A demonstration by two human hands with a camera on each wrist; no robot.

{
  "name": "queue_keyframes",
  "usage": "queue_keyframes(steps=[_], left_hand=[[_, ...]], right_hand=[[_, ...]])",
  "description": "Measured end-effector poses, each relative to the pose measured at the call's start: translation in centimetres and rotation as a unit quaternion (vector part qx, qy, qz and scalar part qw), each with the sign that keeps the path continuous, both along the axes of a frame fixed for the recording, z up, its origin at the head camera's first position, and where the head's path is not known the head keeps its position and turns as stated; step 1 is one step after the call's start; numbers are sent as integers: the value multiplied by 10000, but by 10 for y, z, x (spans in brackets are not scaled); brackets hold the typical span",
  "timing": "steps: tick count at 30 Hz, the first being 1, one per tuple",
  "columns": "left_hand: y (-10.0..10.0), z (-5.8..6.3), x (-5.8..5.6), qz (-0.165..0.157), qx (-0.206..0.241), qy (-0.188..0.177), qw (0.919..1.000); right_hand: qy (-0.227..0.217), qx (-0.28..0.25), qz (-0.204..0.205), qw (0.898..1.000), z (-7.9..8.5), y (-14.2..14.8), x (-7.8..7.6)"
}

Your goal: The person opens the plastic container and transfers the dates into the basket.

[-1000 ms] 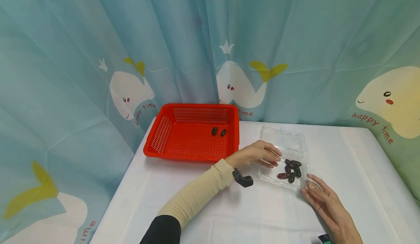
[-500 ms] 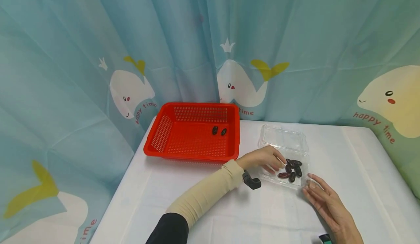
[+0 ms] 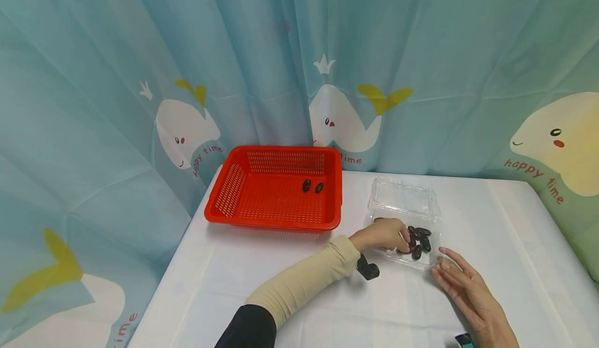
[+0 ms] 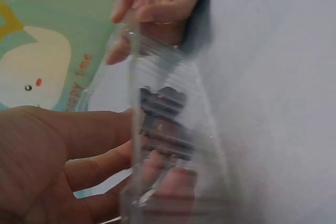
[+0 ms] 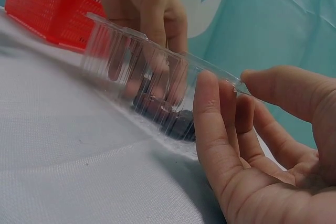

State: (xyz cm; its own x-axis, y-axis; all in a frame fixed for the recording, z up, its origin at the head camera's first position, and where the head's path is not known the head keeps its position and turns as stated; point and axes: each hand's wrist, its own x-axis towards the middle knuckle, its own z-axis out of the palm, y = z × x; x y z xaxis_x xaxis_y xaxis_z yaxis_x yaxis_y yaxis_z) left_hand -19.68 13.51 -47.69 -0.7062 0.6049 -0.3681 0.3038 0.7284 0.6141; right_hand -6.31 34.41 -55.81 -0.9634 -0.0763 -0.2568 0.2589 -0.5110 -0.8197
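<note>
A clear plastic clamshell box (image 3: 428, 259) lies with its lid folded back on the table. Several dark, glossy dates (image 3: 425, 243) sit in its right half. My left hand (image 3: 385, 233) reaches in from the left, its fingertips down at the reddish date on the near side and partly covering it. Seen through the blurred plastic in the left wrist view, thumb and fingers are around the dates (image 4: 165, 135); whether they pinch one is unclear. My right hand (image 3: 470, 296) pinches the box's right corner, thumb at the rim and fingers against the outer wall (image 5: 173, 77).
A red perforated basket (image 3: 276, 226) stands at the back left, with two dates (image 3: 306, 185) inside it. A white cloth covers the table (image 3: 355, 311). Behind it hangs a blue-green curtain (image 3: 262, 51) with whale prints.
My left hand has moved right and lower into the box, its fingers drawing closer together at the reddish date. My right hand stays at the box corner.
</note>
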Motion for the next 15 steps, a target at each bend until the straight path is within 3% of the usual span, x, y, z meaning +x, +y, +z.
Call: queue_keyframes(steps=[9,15], left_hand=[[7,-10,3,-231,-380,875,9952],[12,-14,5,-57,-703,1198,9903]], right_hand=[[-5,113,-19,9999,-1,-1,0],[73,206,-6,9998,-1,0,0]])
